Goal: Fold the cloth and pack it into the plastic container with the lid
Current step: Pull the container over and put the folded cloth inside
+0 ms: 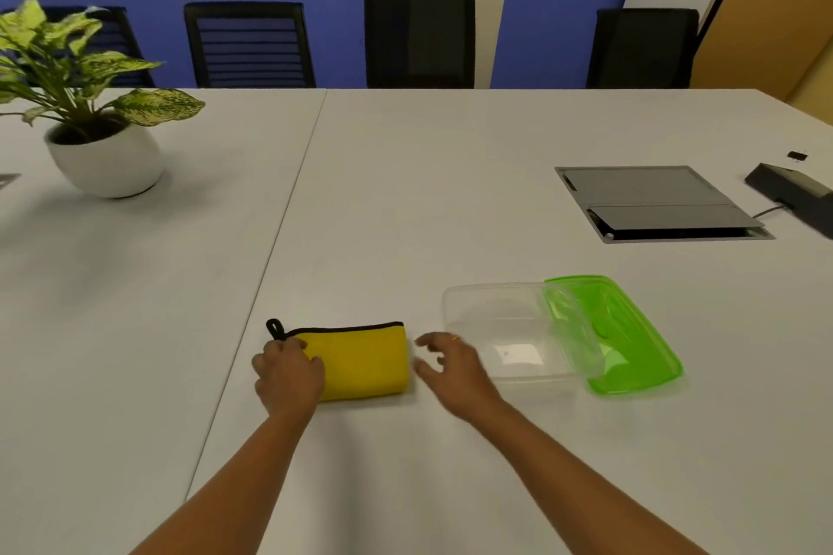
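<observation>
Head view: left hand [288,374] flat on folded yellow cloth [360,363], gripping nothing; right hand [450,363] open, empty; best pinched from both ends, lifted level into clear container [505,329].

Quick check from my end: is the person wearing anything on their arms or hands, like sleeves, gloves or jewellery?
Both forearms are bare to the frame edge, with no sleeves, gloves or watch in view. The left hand shows nothing worn. The right hand has what looks like a thin gold-coloured ring on one of its fingers.
</observation>
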